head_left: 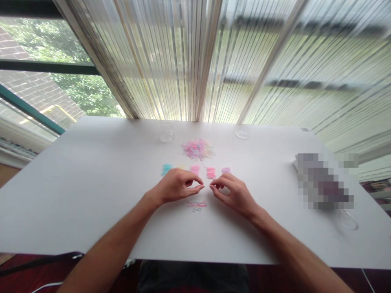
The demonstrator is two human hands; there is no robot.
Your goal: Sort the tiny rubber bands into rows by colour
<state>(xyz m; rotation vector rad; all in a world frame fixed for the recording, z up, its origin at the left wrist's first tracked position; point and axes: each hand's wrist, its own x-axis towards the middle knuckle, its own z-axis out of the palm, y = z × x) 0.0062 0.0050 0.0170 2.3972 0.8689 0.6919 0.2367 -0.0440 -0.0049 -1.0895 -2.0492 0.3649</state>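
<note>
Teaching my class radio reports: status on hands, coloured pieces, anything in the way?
Left hand and right hand: fingertips pinched, anything held too small to tell. Mixed pastel pile beyond both hands. Left hand partly hides yellow group.

Left fingers (198, 188) face right fingers (216, 192), both pinched.

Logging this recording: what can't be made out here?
All in the head view:
Anything pinched by left hand or right hand: too small.
Pale yellow pile: partly behind the left hand.
Single pieces in the heap: blurred.
Object at right: pixelated over.
Lap: cut off by bottom edge.
</note>
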